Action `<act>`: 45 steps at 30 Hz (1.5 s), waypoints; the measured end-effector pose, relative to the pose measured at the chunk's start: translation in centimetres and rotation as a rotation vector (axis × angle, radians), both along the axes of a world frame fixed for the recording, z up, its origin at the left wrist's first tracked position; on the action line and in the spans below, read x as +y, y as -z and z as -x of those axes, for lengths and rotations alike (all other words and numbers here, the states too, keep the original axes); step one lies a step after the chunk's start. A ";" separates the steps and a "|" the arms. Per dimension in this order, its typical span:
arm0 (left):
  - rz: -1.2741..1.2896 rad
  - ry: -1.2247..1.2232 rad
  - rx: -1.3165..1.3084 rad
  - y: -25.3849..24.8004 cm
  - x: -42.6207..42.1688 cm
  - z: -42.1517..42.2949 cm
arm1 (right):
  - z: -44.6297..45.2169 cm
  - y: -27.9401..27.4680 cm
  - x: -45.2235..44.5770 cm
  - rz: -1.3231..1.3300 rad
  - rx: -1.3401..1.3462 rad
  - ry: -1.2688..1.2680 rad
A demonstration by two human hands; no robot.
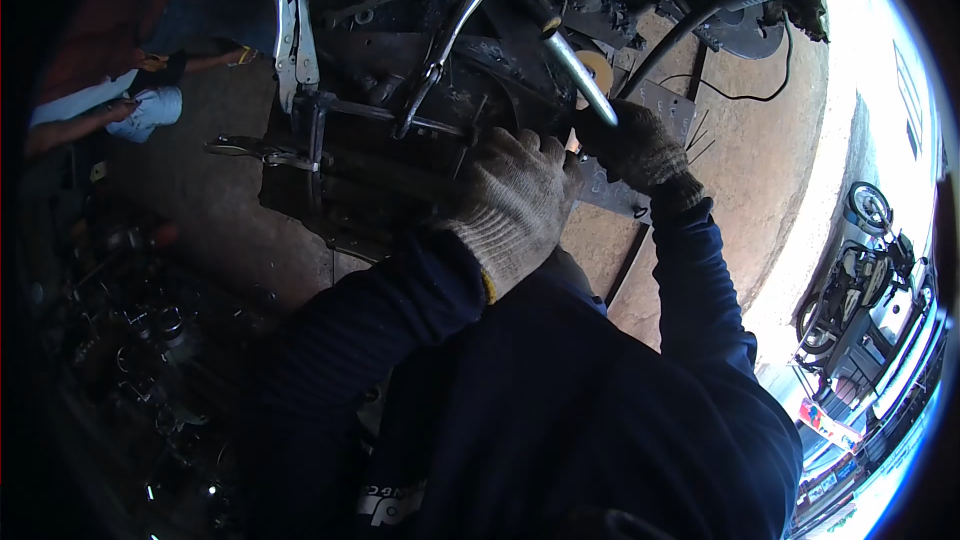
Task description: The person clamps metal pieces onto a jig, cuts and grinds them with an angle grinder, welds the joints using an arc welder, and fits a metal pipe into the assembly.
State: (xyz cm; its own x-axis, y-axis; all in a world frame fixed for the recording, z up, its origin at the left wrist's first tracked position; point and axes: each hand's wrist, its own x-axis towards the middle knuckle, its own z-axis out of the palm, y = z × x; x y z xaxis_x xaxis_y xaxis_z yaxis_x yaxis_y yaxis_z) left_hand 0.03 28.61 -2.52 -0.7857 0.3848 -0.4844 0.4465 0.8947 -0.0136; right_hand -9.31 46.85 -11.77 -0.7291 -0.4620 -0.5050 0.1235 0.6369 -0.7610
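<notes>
My left hand (522,198), in a pale knitted work glove, is closed with its back to me at the edge of a dark metal workpiece (380,165). What its fingers hold is hidden. To its right, my right hand (632,148) wears a darker glove, and its fingers are curled. A shiny metal tube (582,77) slants down over this hand; I cannot make out whether the fingers grip it. A small orange-coloured spot shows between the hands. Locking pliers (296,35) stand at the workpiece's left, other locking pliers (450,35) near its middle, and a third pair (258,149) lies lower left.
A metal plate with chalk-like marks (668,112) lies behind my right hand. A dark round disc (748,32) and a cable (770,95) are at upper right. At left another person holds a pale cloth-like thing (148,112). A motorcycle (852,275) stands far right.
</notes>
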 end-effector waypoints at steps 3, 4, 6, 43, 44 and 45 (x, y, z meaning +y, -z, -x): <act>-0.012 0.000 0.043 0.6 -0.1 -0.4 | 0.4 -1.6 -0.2 0.016 -0.237 0.034; -0.009 0.019 0.052 0.4 -0.2 -0.3 | 0.3 -1.2 -0.2 0.013 -0.216 0.032; -0.009 0.006 0.002 0.0 -0.4 -0.1 | 0.3 -1.3 -0.3 0.009 -0.191 0.027; 0.030 -0.094 0.047 2.1 0.0 4.3 | -0.3 -3.6 -0.9 -0.042 -0.277 0.125; 0.017 -0.114 0.054 2.1 0.0 4.3 | -0.3 -3.5 -0.9 -0.045 -0.283 0.127; 0.017 -0.117 0.055 2.1 0.1 4.3 | -0.3 -3.5 -0.8 -0.046 -0.282 0.124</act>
State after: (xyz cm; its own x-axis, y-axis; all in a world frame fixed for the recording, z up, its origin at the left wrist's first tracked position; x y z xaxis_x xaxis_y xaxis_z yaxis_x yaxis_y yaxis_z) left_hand -4.31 28.67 -4.62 -0.8502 0.2810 -0.4451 0.3371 0.9401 -0.0505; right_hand -8.99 46.07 -8.28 -0.6068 -0.3502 -0.7135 0.4042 0.6371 -0.6564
